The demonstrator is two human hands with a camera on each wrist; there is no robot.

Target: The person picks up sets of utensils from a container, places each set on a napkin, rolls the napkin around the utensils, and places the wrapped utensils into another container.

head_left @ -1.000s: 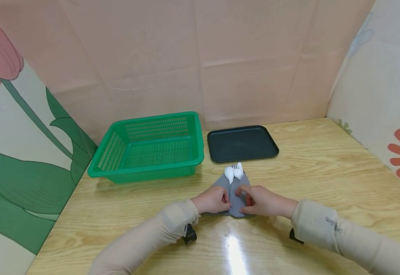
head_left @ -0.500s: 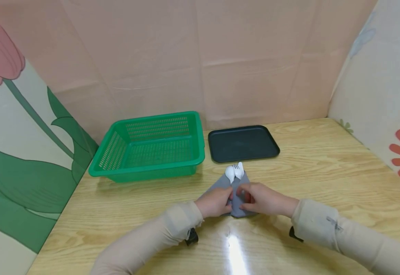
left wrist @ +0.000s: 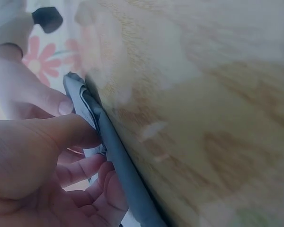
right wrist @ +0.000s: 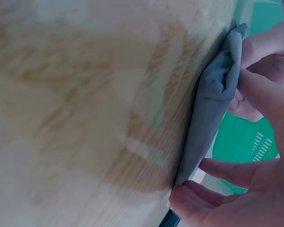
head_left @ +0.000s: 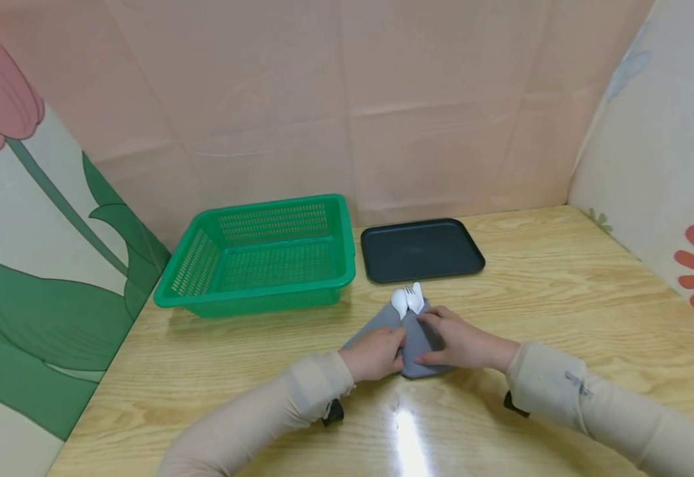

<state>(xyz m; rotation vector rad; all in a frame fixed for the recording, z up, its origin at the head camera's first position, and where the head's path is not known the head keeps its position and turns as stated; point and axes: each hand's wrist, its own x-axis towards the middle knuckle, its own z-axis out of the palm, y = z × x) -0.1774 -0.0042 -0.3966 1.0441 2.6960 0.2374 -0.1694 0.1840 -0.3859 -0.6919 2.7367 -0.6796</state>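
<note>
A grey cloth napkin (head_left: 421,348), folded to a point at its far end, lies on the wooden table. Sticking out of its top are a white spoon (head_left: 398,301), a white fork (head_left: 410,298) and a third slim white piece (head_left: 418,291), perhaps a knife. My left hand (head_left: 375,353) pinches the napkin near its middle fold, thumb on top and fingers curled under the edge in the left wrist view. Spread over the napkin's right part, my right hand (head_left: 466,341) touches it with the thumb near the bottom and fingertips near the cutlery.
A green plastic basket (head_left: 263,291) with slotted walls stands at the back left. Beside it, behind the napkin, lies a black rectangular tray (head_left: 421,250). A beige cloth wall (head_left: 251,99) closes off the table's back.
My left hand has moved slightly right onto the middle fold. My right hand's fingers have opened out and shifted up toward the cutlery; the napkin's right part now spreads wider.
</note>
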